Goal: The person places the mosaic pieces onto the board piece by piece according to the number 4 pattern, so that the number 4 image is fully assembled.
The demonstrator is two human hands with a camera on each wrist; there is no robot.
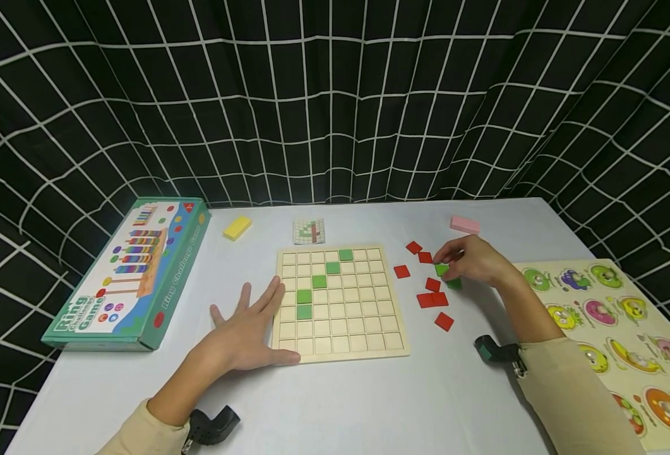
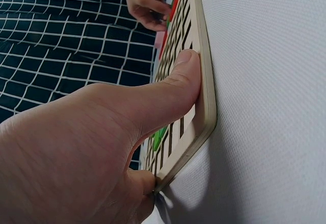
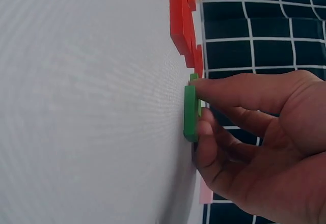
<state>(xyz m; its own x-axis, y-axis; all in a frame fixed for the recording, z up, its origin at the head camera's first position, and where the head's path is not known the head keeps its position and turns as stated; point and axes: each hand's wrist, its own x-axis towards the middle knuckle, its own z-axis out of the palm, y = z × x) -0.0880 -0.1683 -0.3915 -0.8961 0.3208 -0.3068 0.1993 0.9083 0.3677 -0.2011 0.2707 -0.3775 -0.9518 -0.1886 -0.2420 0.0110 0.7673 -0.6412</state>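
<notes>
Firstly, one boxed game [image 1: 127,272], along the desk's [image 1: 335,404] left edge; I read "Ring Challenge Game" on its lid and again down its right side. One green tile [image 1: 442,270], to the right of the gridded board [image 1: 340,327]: on my feed it sits at the fingertips of the right hand [image 1: 475,260], pinched between curled fingers and thumb. One second green tile [image 1: 454,284], loose, just beside the thumb. Red tiles [image 1: 444,321], scattered between that hand and the board's right edge. One left hand [image 1: 246,339], fingers spread, reaching the board's left edge, thumb laid at its near left corner. Five green squares [image 1: 319,282], in a stepped run on the board. One pattern card [image 1: 309,232], just beyond the board's far edge. One yellow block [image 1: 237,228] and one pink block [image 1: 465,224], both near the desk's far edge. One picture board [image 1: 590,335] of food drawings, at the desk's right edge.
</notes>
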